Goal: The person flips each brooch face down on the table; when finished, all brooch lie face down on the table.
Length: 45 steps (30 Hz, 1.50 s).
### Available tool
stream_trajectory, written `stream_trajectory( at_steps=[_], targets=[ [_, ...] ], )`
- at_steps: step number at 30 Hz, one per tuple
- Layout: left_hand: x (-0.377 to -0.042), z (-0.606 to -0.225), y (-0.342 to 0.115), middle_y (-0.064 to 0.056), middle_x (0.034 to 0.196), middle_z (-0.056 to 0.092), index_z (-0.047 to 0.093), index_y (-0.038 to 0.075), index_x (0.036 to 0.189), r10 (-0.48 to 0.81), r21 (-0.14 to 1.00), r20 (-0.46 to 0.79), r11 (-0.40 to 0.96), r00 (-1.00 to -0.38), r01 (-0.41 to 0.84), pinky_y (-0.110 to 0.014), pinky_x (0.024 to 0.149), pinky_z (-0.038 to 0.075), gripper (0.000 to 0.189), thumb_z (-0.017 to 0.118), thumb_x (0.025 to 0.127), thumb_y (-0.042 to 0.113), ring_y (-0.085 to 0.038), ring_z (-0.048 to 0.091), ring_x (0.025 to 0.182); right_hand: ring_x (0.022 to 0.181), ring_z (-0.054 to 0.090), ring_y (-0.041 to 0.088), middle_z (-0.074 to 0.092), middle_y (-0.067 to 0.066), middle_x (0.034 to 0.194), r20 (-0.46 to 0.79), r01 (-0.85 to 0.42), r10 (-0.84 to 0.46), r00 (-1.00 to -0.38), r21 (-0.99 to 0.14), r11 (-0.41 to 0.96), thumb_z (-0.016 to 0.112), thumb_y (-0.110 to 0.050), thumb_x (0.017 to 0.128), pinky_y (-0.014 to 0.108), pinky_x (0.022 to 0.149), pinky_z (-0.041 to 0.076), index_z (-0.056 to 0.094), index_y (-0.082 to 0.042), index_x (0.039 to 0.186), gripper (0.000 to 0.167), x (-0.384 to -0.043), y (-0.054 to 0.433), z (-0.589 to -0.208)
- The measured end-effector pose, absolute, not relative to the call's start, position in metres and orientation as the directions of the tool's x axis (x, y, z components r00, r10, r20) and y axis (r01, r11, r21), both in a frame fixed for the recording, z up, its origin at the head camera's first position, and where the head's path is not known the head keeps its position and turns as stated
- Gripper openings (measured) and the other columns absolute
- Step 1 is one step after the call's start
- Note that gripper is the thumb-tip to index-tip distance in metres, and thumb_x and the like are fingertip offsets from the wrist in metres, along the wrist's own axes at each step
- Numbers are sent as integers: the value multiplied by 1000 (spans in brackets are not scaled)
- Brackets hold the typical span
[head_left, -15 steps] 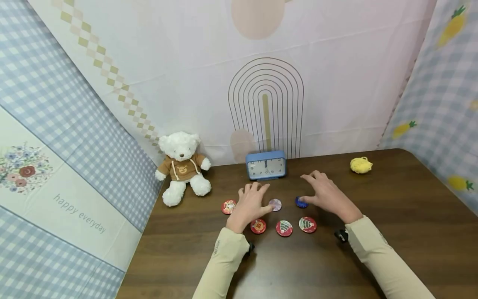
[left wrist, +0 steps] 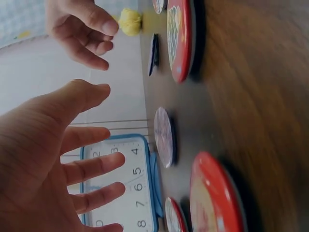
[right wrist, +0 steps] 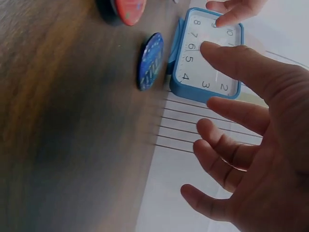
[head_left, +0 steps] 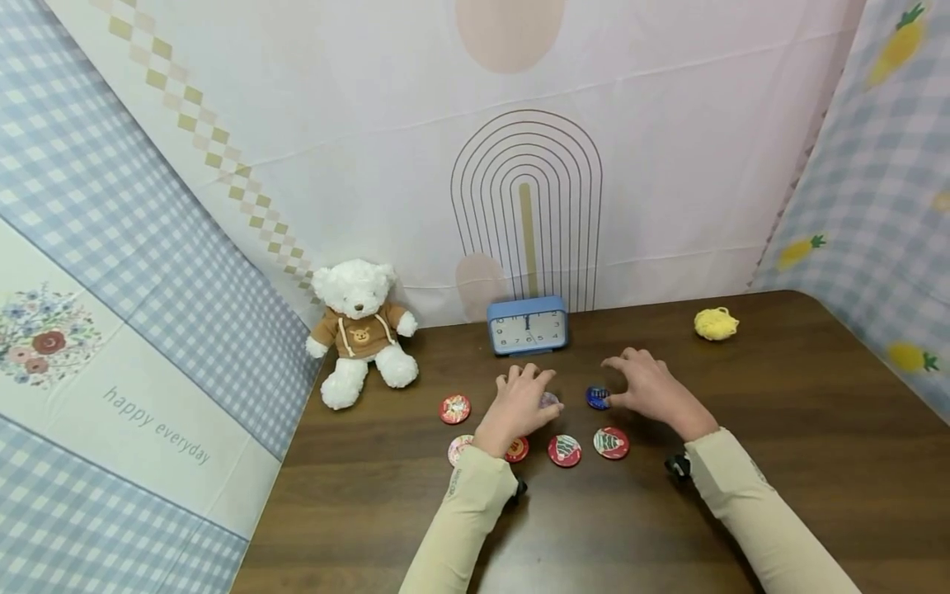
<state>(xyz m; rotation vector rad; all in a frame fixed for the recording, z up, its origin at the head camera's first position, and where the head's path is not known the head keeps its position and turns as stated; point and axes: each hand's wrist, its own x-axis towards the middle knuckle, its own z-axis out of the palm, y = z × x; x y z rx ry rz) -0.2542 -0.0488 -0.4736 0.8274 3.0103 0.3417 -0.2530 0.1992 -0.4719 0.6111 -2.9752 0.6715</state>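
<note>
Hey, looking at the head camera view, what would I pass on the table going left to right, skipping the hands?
White teddy bear, red disc nearest the bear, blue clock, blue disc, yellow bundle. Other discs overlap these left to right, so they're left out.

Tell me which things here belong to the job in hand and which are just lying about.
Probably the job:
- purple disc, by the left hand
- blue disc, by the right hand
- two red tree discs
- three other red or pink discs

Seemingly just lying about:
- teddy bear
- clock
- yellow bundle
</note>
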Motion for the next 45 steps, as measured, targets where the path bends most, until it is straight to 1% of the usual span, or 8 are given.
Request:
stream_trajectory(
  at_steps=[5,11,16,21,28,36,42,45],
  targets=[
    [-257,-476,-39,-8,133,56,57,19,144,499,210,45,842,-865,497,-52,93,39,54,68,96,42,-32,49,117,101,52,39,58,19,107,80,-369,-372,-925,-427,825,85,-21,80,62,83,42,66,2,125,54,-257,200,-477],
    [-261,-476,-27,-8,132,56,57,21,144,498,194,5,850,-867,490,-47,91,39,54,69,96,41,-28,48,114,100,51,37,58,18,108,43,-361,-381,-924,-433,826,84,-19,82,60,83,41,67,3,123,50,-259,199,-480],
    [-262,-476,-18,-9,134,55,56,22,145,500,178,-33,855,-865,487,-50,95,40,53,68,96,40,-30,48,119,98,51,36,58,16,105,6,-355,-386,-923,-405,843,84,-19,82,59,83,40,69,3,119,46,-263,197,-484],
    [-264,-476,-9,-8,134,55,55,25,145,485,172,-78,867,-871,468,-49,95,41,52,69,96,39,-29,48,121,98,50,37,58,15,105,-27,-344,-384,-923,-391,854,84,-21,83,60,85,40,69,4,121,48,-263,196,-486],
    [-265,-474,1,-7,136,54,54,27,147,472,162,-120,877,-874,451,-44,92,41,54,70,96,38,-27,48,119,94,49,35,56,13,99,-8,-362,-395,-919,-388,848,84,-21,83,57,81,40,71,1,118,44,-262,195,-486],
    [-262,-477,8,-5,129,56,57,30,145,453,172,-160,888,-877,427,-39,89,40,50,70,97,34,-24,48,113,91,49,34,54,10,95,-23,-364,-404,-914,-392,845,83,-18,84,55,79,41,72,0,116,39,-262,194,-489],
    [-260,-480,13,-3,126,57,62,30,140,448,159,-152,891,-881,426,-41,90,39,46,71,96,34,-23,47,111,94,53,35,58,10,96,-2,-397,-430,-903,-379,836,84,-18,83,59,80,44,74,0,113,36,-264,192,-494],
    [-260,-480,15,-3,126,57,64,30,139,454,155,-134,888,-881,434,-44,94,39,44,71,96,34,-23,47,112,94,54,35,59,10,96,14,-412,-445,-895,-404,817,83,-17,85,57,81,46,74,0,113,33,-264,192,-493]
  ],
)
